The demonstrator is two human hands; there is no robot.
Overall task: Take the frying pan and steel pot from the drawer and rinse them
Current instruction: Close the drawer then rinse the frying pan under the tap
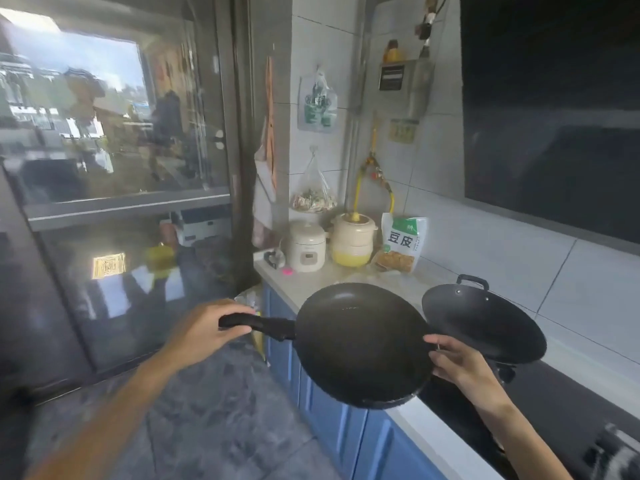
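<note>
A black frying pan (pixel 360 344) hangs level in the air at the counter's front edge, its dark handle pointing left. My left hand (pixel 204 329) grips that handle. My right hand (pixel 457 358) holds the pan's right rim with fingers and thumb. No steel pot and no drawer are in view.
A black wok (pixel 485 323) with a loop handle sits on the black stove (pixel 540 403) just right of the pan. At the counter's back stand a white rice cooker (pixel 306 245), a cream and yellow pot (pixel 353 240) and a snack bag (pixel 401 242). Blue cabinets (pixel 332 420) lie below; a glass door is on the left.
</note>
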